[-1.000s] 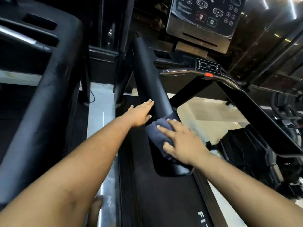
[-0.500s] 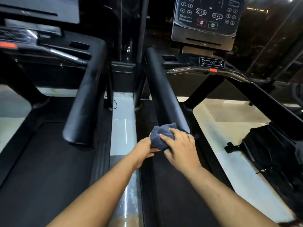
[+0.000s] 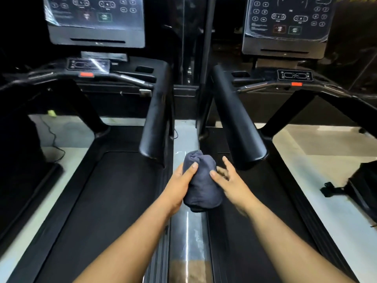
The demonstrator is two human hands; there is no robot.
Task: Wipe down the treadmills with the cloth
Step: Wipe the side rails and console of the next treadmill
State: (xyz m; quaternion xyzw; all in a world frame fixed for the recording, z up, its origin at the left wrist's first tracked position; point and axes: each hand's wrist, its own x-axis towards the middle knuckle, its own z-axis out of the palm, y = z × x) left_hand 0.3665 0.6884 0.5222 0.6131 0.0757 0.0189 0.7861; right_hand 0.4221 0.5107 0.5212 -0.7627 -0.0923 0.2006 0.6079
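Observation:
Two black treadmills stand side by side. The left treadmill's padded handrail (image 3: 155,117) and the right treadmill's padded handrail (image 3: 236,117) flank a strip of pale floor. Over that strip I hold a bunched dark blue cloth (image 3: 202,184). My left hand (image 3: 180,181) grips its left side with the thumb curled over the top. My right hand (image 3: 230,180) is blurred, its fingers spread, fingertips touching the cloth's right side. The cloth is clear of both handrails.
Each treadmill has a console (image 3: 93,21) (image 3: 285,23) with buttons at the far end and a red safety key below. The left belt (image 3: 98,201) and right belt (image 3: 255,221) run toward me. A cable (image 3: 53,139) lies on the floor far left; a black object (image 3: 363,184) sits right.
The cloth has come off the right treadmill's handrail and moved left over the floor gap. My left hand took hold of it; my right hand loosened. The view pulled back and left.

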